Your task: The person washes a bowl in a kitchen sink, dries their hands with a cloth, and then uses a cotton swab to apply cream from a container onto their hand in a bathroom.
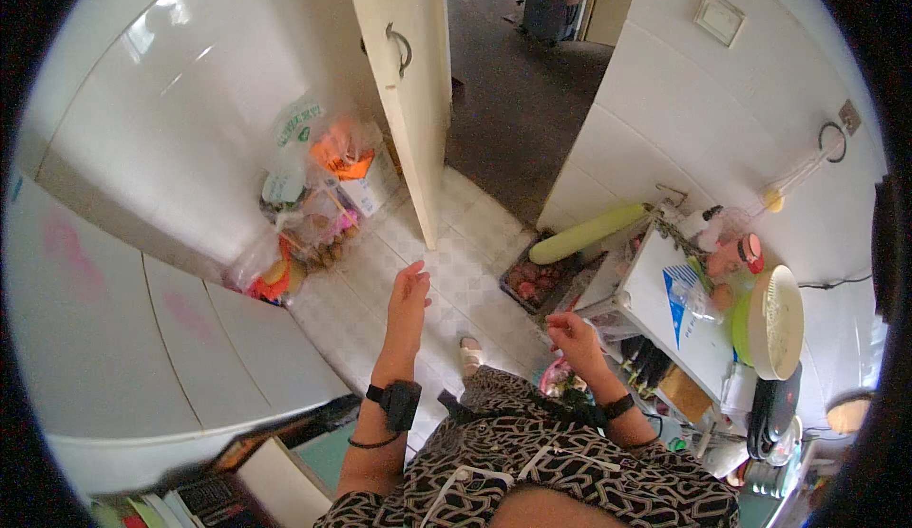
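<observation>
My left hand (409, 306) hangs over the tiled floor (456, 293), near the lower edge of a cream door (413, 122). Its fingers are slightly bent and hold nothing. My right hand (578, 343) is loosely curled, with no object visible in it, in front of a white shelf unit (659, 300). Beyond that hand, a dark crate (519, 282) on the floor contains reddish produce (538, 286). A long pale-green gourd (588, 232) lies slanted across the crate, its far end by the shelf top.
The door stands ajar onto a dark-floored room (527, 93). Plastic bags (345, 147) and produce sit against the left wall. On the shelf unit are a cream colander (778, 321) and a jar with a red lid (752, 254). A white appliance or cabinet surface (171, 328) fills the left.
</observation>
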Tool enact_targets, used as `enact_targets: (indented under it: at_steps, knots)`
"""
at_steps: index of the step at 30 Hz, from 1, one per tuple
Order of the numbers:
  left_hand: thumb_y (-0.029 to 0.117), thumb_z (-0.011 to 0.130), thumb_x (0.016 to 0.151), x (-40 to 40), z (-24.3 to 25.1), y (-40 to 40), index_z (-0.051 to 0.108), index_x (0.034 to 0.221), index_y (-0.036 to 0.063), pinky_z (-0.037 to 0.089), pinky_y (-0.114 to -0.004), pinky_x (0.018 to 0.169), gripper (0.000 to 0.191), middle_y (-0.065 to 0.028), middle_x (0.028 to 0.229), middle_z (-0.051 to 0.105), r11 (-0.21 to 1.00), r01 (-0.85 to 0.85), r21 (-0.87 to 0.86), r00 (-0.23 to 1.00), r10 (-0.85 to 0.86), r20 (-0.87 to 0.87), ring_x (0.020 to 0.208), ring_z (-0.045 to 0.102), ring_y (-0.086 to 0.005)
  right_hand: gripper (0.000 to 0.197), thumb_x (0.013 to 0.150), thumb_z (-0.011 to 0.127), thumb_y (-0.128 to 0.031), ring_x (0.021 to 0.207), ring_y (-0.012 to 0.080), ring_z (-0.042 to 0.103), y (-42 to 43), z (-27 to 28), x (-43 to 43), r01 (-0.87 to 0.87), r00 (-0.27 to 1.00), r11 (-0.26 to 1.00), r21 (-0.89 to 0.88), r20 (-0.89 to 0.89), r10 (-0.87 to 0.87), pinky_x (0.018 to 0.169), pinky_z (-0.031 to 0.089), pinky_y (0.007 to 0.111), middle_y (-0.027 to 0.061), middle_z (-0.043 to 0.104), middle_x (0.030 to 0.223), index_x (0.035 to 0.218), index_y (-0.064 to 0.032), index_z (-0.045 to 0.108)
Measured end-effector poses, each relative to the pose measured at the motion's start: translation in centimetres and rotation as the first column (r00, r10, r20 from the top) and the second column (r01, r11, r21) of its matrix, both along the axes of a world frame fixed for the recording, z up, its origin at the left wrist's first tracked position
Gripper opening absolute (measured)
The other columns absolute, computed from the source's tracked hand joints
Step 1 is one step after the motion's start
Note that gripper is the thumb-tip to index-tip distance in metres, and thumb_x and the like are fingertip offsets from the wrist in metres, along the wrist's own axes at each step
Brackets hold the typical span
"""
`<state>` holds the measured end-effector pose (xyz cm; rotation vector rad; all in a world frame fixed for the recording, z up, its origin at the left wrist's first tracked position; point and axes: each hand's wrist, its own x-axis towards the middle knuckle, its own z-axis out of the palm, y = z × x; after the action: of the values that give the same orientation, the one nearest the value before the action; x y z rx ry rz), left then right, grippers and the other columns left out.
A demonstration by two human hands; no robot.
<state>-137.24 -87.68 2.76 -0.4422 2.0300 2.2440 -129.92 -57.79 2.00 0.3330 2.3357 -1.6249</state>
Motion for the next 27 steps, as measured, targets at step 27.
enact_targets:
  at_steps: [27]
  knots:
    - [0.019,0.055,0.092,-36.6,2.9,-7.9,0.003,0.152,0.0077,0.04,-0.031,0.094,0.08,-0.0074,0.125,0.048,0.898,0.428,0.105,0.892,-0.438,0.114,0.107,0.047,-0.0146,0.026,0.094,0.057,-0.015,0.066,0.0079,0.058,-8.8,2.2,-34.9,0.353,0.931,0.934,-0.062,-0.072,-0.357,0.047,0.046,0.025,0.0035,0.064,0.087,0.117,-0.0034,0.058]
